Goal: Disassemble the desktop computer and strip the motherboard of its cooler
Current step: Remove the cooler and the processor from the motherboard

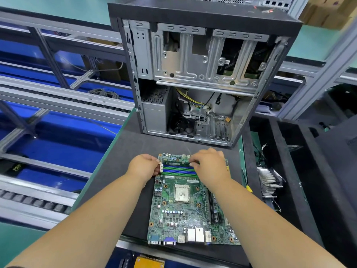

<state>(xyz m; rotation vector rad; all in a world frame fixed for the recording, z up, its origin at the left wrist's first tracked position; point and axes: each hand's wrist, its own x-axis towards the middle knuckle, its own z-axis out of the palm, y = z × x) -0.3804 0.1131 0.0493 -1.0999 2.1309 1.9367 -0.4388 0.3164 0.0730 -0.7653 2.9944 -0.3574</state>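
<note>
- Motherboard (185, 206) lies flat on a dark mat (119, 171) on the desk, near edge, port side toward the person.
- Cooler already off: bare CPU (182, 194) shows mid-board, four mount holes around it.
- Left hand (144, 166) at the left end of the RAM slots (177, 169), fingers curled, gripping the end of a RAM stick (176, 163) in the far slot.
- Right hand (209, 165) at the right end of that stick, fingers curled down, pinching it.
- Hands apart, one on each end of the stick, at the far edge of the board.
- Open PC case (195, 78) stands upright just beyond the board, side panel off, cables and a fan visible inside.
- Finned heatsink (269, 181) sits in a black tray (289, 171) to the right of the mat, wires around it.
- Screwdriver with yellow handle (248, 187) lies between board and tray.
- Conveyor rails (58, 93) with blue bins to the left.
</note>
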